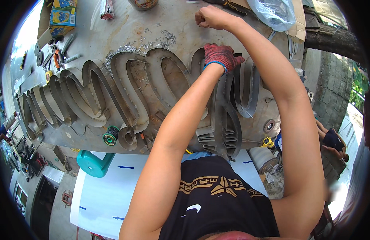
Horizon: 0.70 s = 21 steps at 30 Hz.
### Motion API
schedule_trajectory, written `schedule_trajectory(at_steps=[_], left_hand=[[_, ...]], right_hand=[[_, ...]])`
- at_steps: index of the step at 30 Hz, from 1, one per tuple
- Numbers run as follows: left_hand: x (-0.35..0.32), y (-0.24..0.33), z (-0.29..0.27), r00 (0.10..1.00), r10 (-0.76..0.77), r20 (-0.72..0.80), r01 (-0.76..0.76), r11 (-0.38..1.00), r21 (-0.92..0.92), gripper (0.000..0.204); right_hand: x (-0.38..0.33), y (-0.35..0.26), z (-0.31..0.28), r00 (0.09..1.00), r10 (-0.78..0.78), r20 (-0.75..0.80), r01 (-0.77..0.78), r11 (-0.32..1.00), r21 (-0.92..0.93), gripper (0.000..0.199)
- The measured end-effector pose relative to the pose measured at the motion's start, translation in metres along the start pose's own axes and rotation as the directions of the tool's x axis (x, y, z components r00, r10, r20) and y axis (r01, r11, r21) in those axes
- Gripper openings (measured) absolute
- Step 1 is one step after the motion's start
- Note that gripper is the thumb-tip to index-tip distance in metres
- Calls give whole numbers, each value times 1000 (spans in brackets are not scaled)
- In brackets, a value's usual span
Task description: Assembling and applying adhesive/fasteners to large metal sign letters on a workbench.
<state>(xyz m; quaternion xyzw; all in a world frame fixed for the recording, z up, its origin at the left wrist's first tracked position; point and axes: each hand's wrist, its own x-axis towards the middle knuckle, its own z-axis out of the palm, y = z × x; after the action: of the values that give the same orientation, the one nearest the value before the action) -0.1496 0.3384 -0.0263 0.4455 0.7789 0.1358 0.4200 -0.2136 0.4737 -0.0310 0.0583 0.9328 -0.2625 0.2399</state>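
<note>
My left hand (223, 58), in a red knit glove with a blue cuff, is closed over the upper edge of a long bent metal strip (153, 51). The strip stands on edge on the metal table and curves in tall loops like cursive lettering. Beyond it, my bare right hand (212, 17) hovers near the table's far side with its fingers curled in. Anything inside those fingers is hidden. Close to that hand lies a dark hand tool (229, 5). Metal scraps (163, 39) are scattered behind the loops.
Orange-handled pliers (57, 57) and other tools lie at the left, near a colourful box (63, 18). A green-black spool (111, 136) sits by the near edge, beside a teal stool (95, 163) below. At right are a yellow tape measure (268, 142) and a plastic bag (275, 14).
</note>
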Motion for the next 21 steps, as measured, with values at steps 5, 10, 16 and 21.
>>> schedule_trajectory(at_steps=[5,10,16,21], left_hand=[[2,4,1,1000,3,17,-3,1000,-3,72],[0,4,-1,999,-7,43,6,1000,8,72],[0,3,-1,999,-4,49,3,1000,15,73],[2,2,3,1000,2,31,-2,1000,4,78]], right_hand=[[-10,34,12,993,2,-117,3,999,47,20],[-18,42,15,990,48,-132,-46,999,17,22],[-19,41,32,985,103,-141,-102,995,16,23],[-20,34,37,983,120,-140,-117,993,32,23]])
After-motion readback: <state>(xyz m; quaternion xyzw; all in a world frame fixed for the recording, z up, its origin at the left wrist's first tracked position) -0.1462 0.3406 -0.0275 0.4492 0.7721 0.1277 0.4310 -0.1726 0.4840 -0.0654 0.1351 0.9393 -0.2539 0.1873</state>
